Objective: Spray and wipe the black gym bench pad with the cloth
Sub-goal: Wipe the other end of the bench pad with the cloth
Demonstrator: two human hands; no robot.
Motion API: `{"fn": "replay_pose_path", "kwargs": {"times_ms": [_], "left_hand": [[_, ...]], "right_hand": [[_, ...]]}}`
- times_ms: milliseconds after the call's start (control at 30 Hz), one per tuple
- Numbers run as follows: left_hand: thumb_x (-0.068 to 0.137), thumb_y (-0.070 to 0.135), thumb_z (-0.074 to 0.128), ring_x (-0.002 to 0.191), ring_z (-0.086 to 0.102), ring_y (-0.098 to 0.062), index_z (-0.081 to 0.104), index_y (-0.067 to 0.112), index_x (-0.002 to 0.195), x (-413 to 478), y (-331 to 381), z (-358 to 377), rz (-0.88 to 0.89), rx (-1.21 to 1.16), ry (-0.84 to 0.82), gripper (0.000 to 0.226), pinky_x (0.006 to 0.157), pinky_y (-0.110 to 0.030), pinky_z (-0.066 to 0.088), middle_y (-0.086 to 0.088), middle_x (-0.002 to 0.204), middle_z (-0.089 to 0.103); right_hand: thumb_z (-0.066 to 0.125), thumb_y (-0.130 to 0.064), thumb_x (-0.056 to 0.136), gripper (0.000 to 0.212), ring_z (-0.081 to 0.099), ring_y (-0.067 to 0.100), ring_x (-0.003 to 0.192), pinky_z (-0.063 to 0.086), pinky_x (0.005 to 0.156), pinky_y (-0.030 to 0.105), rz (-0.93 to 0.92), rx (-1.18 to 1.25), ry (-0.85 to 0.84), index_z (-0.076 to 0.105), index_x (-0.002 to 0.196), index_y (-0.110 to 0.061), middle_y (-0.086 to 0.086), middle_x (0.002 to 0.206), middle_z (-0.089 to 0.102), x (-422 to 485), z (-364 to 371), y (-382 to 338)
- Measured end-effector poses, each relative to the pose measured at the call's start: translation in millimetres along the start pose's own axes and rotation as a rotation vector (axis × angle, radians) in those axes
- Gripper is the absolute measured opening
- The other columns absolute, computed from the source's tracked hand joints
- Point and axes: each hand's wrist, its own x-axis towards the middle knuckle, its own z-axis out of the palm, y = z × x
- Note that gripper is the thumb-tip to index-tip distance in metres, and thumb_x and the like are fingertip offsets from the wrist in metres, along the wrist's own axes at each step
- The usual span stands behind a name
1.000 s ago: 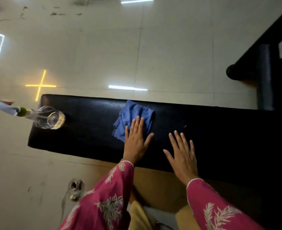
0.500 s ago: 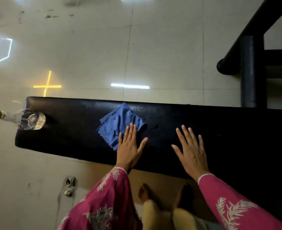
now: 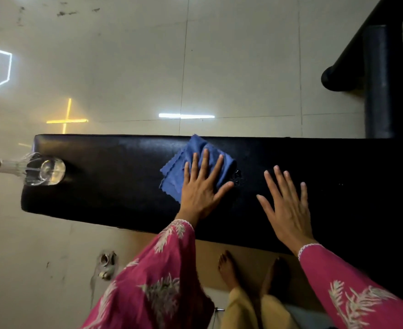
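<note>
The black gym bench pad [image 3: 115, 176] runs across the middle of the view. A crumpled blue cloth [image 3: 179, 172] lies on it near the far edge. My left hand [image 3: 201, 188] presses flat on the cloth, fingers spread, covering its right half. My right hand [image 3: 284, 205] rests flat on the bare pad to the right, fingers apart, holding nothing. Small wet droplets [image 3: 237, 178] glisten on the pad between the two hands. A clear spray bottle [image 3: 39, 170] lies on its side at the pad's left end, its neck overhanging the edge.
Black metal frame bars [image 3: 383, 81] rise at the far right behind the pad. Pale floor tiles [image 3: 136, 67] surround the bench. My bare feet [image 3: 229, 269] stand on a brown mat below the pad's near edge. A small metal floor fitting [image 3: 107, 264] sits left of them.
My left hand has slid the cloth to the right along the pad, up to the wet droplets. My right hand has stayed flat on the pad.
</note>
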Motion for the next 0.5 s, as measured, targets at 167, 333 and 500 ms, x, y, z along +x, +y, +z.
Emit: {"fn": "replay_pose_path", "kwargs": {"times_ms": [167, 333, 500], "left_hand": [[0.075, 0.075, -0.003, 0.142, -0.014, -0.026, 0.001, 0.031, 0.147, 32, -10, -7, -0.32, -0.096, 0.05, 0.085, 0.113, -0.043, -0.013, -0.006, 0.156, -0.01], [0.081, 0.073, 0.004, 0.143, -0.005, -0.03, 0.011, 0.027, 0.148, 31, 24, 1, -0.075, -0.031, 0.044, 0.082, 0.114, -0.046, -0.006, -0.009, 0.157, 0.003], [0.089, 0.065, 0.019, 0.142, -0.014, -0.027, 0.006, 0.034, 0.147, 41, -3, -5, -0.258, -0.099, 0.053, 0.067, 0.112, -0.053, -0.012, 0.005, 0.157, -0.006]], "right_hand": [[0.005, -0.055, 0.094, 0.068, 0.03, 0.026, 0.135, 0.02, 0.106, 0.051, 0.001, 0.006, 0.017, 0.031, 0.142, -0.015, 0.007, 0.149, 0.028, 1, 4, -11], [0.006, -0.055, 0.093, 0.068, 0.028, 0.025, 0.137, 0.019, 0.108, 0.051, 0.054, 0.022, 0.054, 0.031, 0.143, -0.016, 0.007, 0.15, 0.028, -1, 6, -9], [0.024, -0.049, 0.091, 0.062, 0.027, 0.027, 0.137, 0.019, 0.107, 0.051, 0.029, -0.009, 0.083, 0.026, 0.144, -0.017, 0.009, 0.151, 0.026, -4, 4, 6]]}}
